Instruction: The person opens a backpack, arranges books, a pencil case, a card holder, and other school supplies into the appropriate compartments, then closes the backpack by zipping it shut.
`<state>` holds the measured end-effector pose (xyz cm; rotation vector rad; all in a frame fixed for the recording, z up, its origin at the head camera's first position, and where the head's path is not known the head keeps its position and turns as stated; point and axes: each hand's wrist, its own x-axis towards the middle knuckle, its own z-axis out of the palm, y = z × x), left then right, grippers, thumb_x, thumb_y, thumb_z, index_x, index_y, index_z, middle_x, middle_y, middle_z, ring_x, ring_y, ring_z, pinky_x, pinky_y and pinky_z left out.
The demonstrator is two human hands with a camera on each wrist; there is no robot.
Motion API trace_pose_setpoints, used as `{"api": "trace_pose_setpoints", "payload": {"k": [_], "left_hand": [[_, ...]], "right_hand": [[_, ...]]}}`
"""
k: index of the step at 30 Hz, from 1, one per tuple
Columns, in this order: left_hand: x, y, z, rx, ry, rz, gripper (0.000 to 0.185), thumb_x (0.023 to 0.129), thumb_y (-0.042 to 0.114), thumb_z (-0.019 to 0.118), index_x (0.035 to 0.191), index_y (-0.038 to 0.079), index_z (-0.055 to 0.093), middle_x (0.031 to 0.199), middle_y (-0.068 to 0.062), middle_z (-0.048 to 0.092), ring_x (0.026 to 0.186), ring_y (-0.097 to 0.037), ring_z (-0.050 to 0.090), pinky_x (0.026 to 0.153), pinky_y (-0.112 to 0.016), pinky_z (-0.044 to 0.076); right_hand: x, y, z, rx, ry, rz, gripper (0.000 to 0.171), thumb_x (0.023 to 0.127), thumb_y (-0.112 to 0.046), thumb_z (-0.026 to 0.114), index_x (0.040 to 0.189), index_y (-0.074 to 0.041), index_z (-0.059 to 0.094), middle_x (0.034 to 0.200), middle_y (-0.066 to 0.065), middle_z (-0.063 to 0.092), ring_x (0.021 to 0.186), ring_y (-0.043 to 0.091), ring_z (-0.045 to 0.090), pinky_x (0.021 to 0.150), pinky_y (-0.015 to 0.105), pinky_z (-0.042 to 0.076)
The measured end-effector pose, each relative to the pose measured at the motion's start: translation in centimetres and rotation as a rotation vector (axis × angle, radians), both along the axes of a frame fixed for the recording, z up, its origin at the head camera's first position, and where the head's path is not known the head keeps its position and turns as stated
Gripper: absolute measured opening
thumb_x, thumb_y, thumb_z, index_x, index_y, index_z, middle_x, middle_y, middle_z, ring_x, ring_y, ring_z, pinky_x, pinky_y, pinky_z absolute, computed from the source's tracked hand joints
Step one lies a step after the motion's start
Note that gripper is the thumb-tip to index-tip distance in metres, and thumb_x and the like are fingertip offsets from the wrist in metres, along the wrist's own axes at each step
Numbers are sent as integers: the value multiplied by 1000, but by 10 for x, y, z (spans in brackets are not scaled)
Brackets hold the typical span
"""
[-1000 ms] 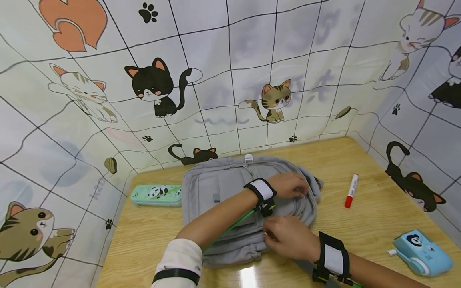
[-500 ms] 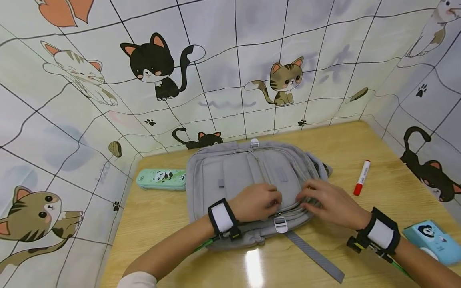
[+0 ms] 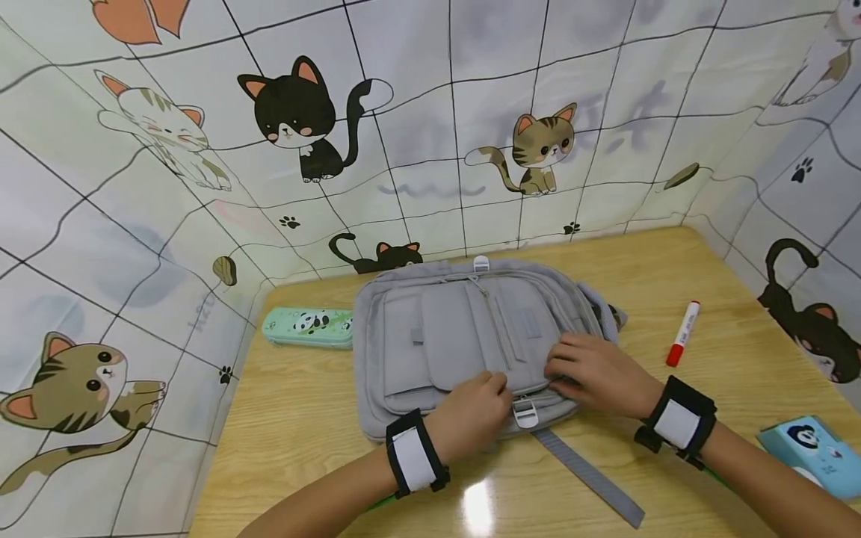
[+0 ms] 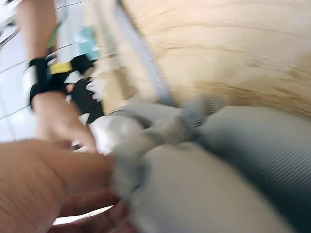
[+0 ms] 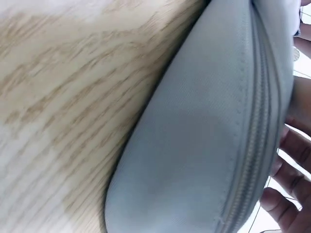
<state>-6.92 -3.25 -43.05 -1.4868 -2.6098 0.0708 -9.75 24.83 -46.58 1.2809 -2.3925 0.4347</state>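
Note:
A grey backpack (image 3: 454, 329) lies flat on the table, front pockets and zippers facing up. At its near edge, left of a white strap buckle (image 3: 526, 412), my left hand (image 3: 468, 418) grips the grey fabric; the left wrist view shows the thumb against the bunched cloth. My right hand (image 3: 599, 373) has curled fingers at the backpack's near right corner, pinching at its edge. In the right wrist view, the fingers (image 5: 291, 182) sit beside a long zipper (image 5: 252, 145); their grip point is hidden behind the bag. A loose grey strap (image 3: 592, 478) trails toward the front.
A green panda pencil case (image 3: 308, 327) touches the backpack's left side. To the right lie a white marker with a red cap (image 3: 684, 334) and a blue panda-print device (image 3: 810, 454). Cat-print curtains (image 3: 417, 134) enclose the wooden table's (image 3: 282, 426) back and sides.
My left hand has come back from the backpack's far right to its near edge. The right hand has moved right and farther forward to the corner. The buckle and strap have become visible.

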Motion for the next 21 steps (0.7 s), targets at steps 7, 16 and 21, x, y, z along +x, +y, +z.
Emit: {"api": "trace_pose_setpoints", "payload": {"k": [7, 16, 21], "left_hand": [[17, 6, 1, -55, 175, 91, 5, 91, 12, 78, 94, 14, 75, 87, 3, 63, 77, -9, 61, 66, -16, 54], [23, -4, 6, 3, 135, 183, 13, 81, 16, 82, 91, 11, 75, 84, 1, 63, 74, -10, 58, 63, -17, 54], [26, -17, 8, 46, 101, 216, 7, 86, 12, 78, 91, 8, 76, 85, 0, 64, 73, -10, 59, 58, -16, 54]], "right_hand": [[-2, 0, 14, -92, -48, 23, 23, 81, -14, 89, 99, -20, 76, 99, -11, 68, 92, 6, 59, 82, 28, 51], [-5, 2, 29, -152, -52, 25, 4, 96, -24, 79, 97, -20, 78, 98, -11, 69, 91, 2, 56, 81, 20, 46], [-5, 2, 30, -161, -60, 26, 4, 95, -22, 81, 97, -20, 78, 98, -12, 67, 90, 0, 55, 79, 19, 45]]}}
